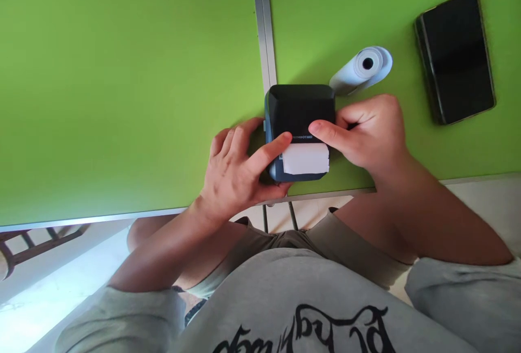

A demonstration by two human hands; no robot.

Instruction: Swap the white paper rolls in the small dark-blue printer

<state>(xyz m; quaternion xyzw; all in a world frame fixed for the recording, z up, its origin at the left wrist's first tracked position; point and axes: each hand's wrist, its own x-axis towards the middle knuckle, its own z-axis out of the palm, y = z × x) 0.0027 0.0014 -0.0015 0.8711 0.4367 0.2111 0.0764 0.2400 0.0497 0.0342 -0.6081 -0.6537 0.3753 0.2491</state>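
Both hands hold a small black printer (302, 109) at the near edge of the green table. My left hand (240, 171) wraps its left side, with one finger lying on the top beside the paper. My right hand (370, 133) grips the right side, its thumb pressed on the lid near small printed letters. A short strip of white paper (306, 158) sticks out of the printer's near part. Just beyond the printer's far right corner lies a roll of white paper (350, 75) with a dark core, its outer end slightly loose.
A black phone-like device (462, 57) lies on the green table (122, 87) at the far right. A grey metal strip (264, 22) runs across the tabletop behind the printer. The table's near edge passes just above my legs. Part of a wooden chair (32, 252) shows at the lower left.
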